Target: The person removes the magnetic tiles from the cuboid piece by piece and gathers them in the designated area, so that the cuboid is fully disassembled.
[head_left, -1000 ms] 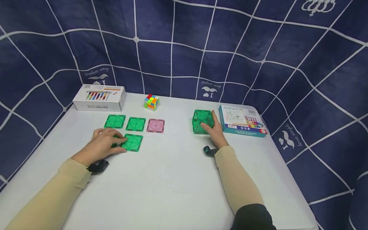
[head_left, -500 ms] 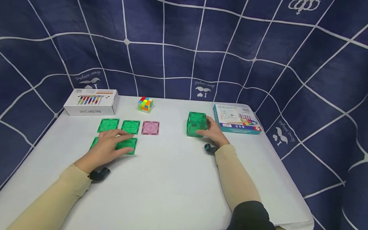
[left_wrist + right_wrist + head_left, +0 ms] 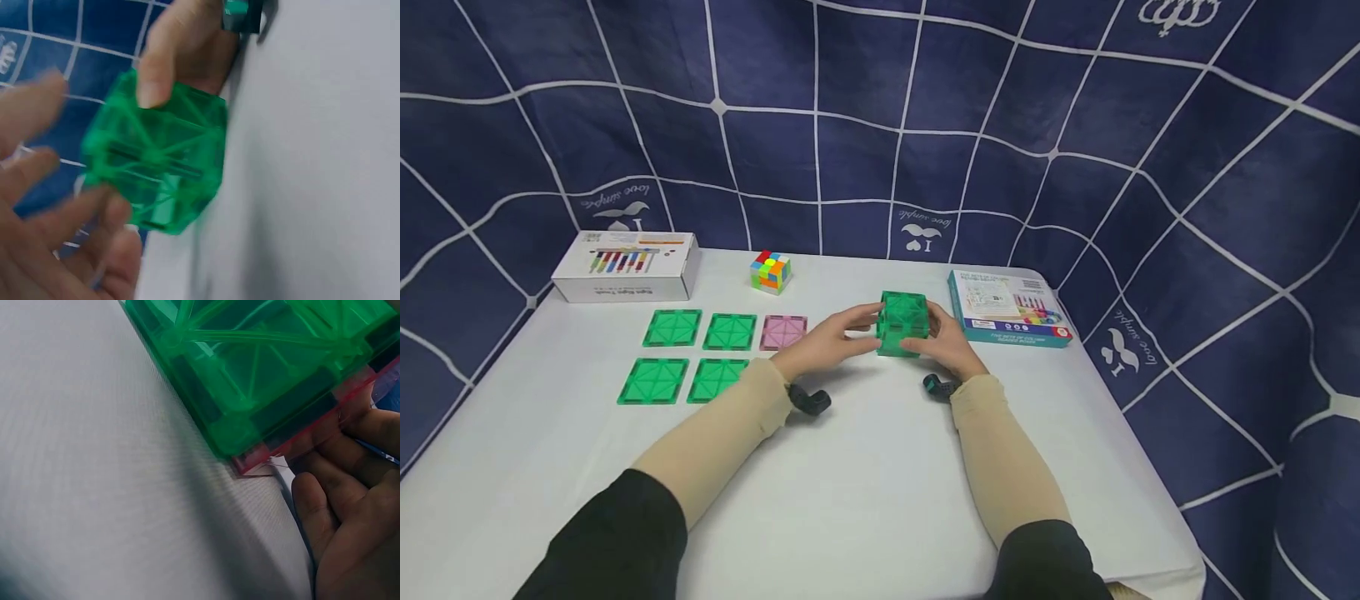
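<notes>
A box-like cube of see-through green magnetic tiles (image 3: 903, 310) stands between both hands in the head view. My right hand (image 3: 952, 344) grips its right side, thumb across the front; the left wrist view shows that thumb (image 3: 154, 84) pressing on a green face. Along one edge in the right wrist view runs a pink tile (image 3: 251, 459), with the right fingers against that side. My left hand (image 3: 822, 343) is at the cube's left side, thumb and fingers spread, fingertips right at its edge. In the left wrist view this hand is blurred.
Several flat green tiles (image 3: 672, 328) and a pink tile (image 3: 783, 332) lie in two rows at left; the left forearm partly covers one. Behind them are a puzzle cube (image 3: 771, 272) and a white box (image 3: 625, 267). A teal-edged box (image 3: 1009, 307) lies to the right.
My left hand has left the flat green tiles and moved right to the green cube. The right hand has stayed at the cube, which looks slightly turned. The head view has shifted a little.
</notes>
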Available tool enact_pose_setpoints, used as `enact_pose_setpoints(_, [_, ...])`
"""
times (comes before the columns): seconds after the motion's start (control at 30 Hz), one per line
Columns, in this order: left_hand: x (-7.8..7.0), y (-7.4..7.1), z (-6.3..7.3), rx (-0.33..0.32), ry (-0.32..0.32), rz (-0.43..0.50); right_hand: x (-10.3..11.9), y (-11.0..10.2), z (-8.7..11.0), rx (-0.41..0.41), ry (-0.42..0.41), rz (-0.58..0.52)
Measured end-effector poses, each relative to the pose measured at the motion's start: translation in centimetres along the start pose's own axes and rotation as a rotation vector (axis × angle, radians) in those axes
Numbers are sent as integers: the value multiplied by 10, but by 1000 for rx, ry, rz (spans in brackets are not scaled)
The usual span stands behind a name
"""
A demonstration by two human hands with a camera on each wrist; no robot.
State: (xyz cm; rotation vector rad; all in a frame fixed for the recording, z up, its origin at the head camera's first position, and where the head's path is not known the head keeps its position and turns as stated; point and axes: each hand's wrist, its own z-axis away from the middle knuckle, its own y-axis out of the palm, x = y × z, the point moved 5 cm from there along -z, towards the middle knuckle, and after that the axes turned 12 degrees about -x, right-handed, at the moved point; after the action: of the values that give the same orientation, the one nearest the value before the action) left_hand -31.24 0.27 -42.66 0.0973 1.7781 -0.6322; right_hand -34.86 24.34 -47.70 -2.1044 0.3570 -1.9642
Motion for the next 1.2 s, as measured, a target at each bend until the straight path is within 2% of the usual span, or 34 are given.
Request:
enact_pose_setpoints(0.1, [3,14,-19,-15,-22,37,1,-1,0,9,-12,-5])
enact_pose_setpoints(0.23, [10,22,-29,-67,-41,76,1,-1,-1,17,-12,-11])
enact_pose_setpoints(0.53, [4,23,-33,-259,0,12,5,-1,-1,15,-32,-12])
enact_pose_setpoints(0.77, [3,24,-35,-342,66,-37,4,2,1,18,-30,-14])
enact_pose_setpoints(0.9, [-1,22,-33,-372,117,-44,5,2,2,22,-29,-12])
enact_pose_setpoints(1.03, [-5,16,-25,-400,137,-44,4,1,1,14,-22,-8])
enact_pose_setpoints(1.13, [-10,5,-12,-428,158,-38,3,1,1,11,-19,-5])
enact_pose_setpoints(1.2, [-14,-6,3,-444,174,-48,2,1,0,14,-16,-3])
